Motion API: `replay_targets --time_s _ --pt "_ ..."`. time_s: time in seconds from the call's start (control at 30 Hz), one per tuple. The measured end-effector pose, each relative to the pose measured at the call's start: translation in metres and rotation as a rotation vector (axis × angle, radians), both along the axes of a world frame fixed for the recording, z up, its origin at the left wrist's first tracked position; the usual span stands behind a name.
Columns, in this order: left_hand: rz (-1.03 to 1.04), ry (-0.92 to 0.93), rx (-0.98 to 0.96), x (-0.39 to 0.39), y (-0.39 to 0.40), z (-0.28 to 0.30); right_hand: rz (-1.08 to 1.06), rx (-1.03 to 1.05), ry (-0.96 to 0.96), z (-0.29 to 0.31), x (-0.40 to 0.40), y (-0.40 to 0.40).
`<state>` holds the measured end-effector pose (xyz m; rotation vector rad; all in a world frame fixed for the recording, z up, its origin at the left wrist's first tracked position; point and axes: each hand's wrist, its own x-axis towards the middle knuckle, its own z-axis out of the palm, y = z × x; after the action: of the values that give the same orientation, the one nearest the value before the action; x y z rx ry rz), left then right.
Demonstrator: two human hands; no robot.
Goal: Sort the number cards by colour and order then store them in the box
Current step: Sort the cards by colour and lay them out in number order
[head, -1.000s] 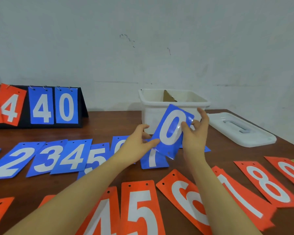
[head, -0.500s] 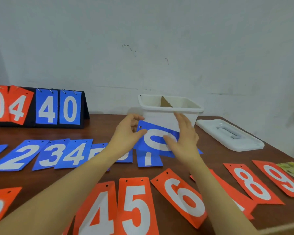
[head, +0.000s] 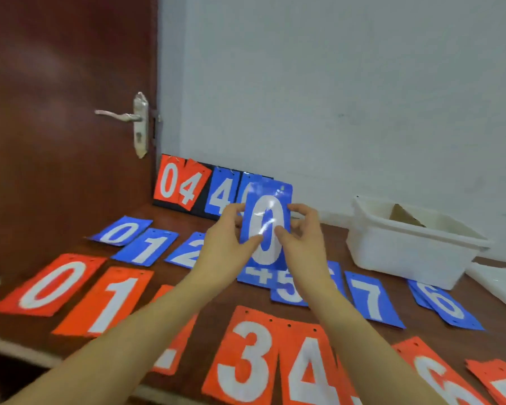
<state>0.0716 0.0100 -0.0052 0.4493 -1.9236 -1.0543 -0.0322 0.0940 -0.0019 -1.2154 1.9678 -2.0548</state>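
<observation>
While we hold the blue 0 card [head: 265, 226] upright between both hands — left hand [head: 228, 238] pinching its left edge, right hand [head: 301, 238] its right, above the blue row [head: 146, 247] on the table [head: 187, 211] — we should settle where it belongs. A blue 0 [head: 120, 231] already lies at the row's far-left end, so ours likely stacks squarely on it. We'd keep both pinches light, lower it flat, and line up the edges before letting go. The white box [head: 406, 249] waits open, right.
</observation>
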Motion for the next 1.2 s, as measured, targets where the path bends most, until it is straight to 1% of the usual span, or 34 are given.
replay_targets --time_s 0.1,0.17,0.27,0.33,0.43,0.47,0.5,0.57,0.6,0.63,0.67,0.73,0.83,0.93,1.0,1.13,1.2 --pt "0.157 -0.057 -0.087 0.039 -0.06 -0.003 0.069 0.179 0.131 -0.007 0.026 -0.061" --pt "0.232 -0.115 -0.092 0.063 -0.11 -0.009 0.13 0.352 0.246 -0.018 0.036 -0.098" --pt "0.357 -0.28 -0.132 0.09 -0.181 -0.024 0.201 0.592 0.429 -0.039 0.041 -0.146" --pt "0.404 -0.354 -0.149 0.099 -0.216 -0.031 0.234 0.721 0.515 -0.049 0.045 -0.173" --pt "0.477 -0.403 -0.129 0.102 -0.256 -0.035 0.25 0.907 0.669 -0.06 0.051 -0.208" --pt "0.495 -0.456 -0.135 0.102 -0.266 -0.039 0.25 0.963 0.71 -0.064 0.053 -0.216" --pt "0.512 -0.554 -0.155 0.103 -0.275 -0.045 0.245 1.01 0.743 -0.068 0.055 -0.221" --pt "0.559 -0.86 -0.216 0.105 -0.283 -0.059 0.219 1.046 0.775 -0.075 0.054 -0.225" --pt "0.571 -0.981 -0.239 0.106 -0.283 -0.066 0.207 1.046 0.77 -0.077 0.052 -0.225" --pt "0.576 -1.033 -0.255 0.107 -0.283 -0.072 0.202 1.046 0.76 -0.078 0.05 -0.225" --pt "0.583 -1.019 -0.277 0.108 -0.282 -0.076 0.202 1.05 0.757 -0.078 0.049 -0.224" --pt "0.606 -0.914 -0.334 0.11 -0.278 -0.075 0.194 1.061 0.777 -0.076 0.048 -0.222" --pt "0.601 -0.75 -0.506 0.106 -0.265 -0.062 0.143 0.955 0.747 -0.064 0.047 -0.212" --pt "0.48 -0.623 -0.645 0.089 -0.228 -0.042 0.089 0.839 0.765 -0.044 0.035 -0.181" --pt "0.412 -0.577 -0.721 0.074 -0.199 -0.031 0.071 0.8 0.736 -0.035 0.021 -0.151" --pt "0.26 -0.532 -0.762 0.025 -0.129 -0.02 -0.057 0.776 0.592 -0.032 -0.021 -0.073" --pt "0.179 -0.512 -0.812 -0.005 -0.092 -0.016 -0.17 0.803 0.58 -0.034 -0.05 -0.032"
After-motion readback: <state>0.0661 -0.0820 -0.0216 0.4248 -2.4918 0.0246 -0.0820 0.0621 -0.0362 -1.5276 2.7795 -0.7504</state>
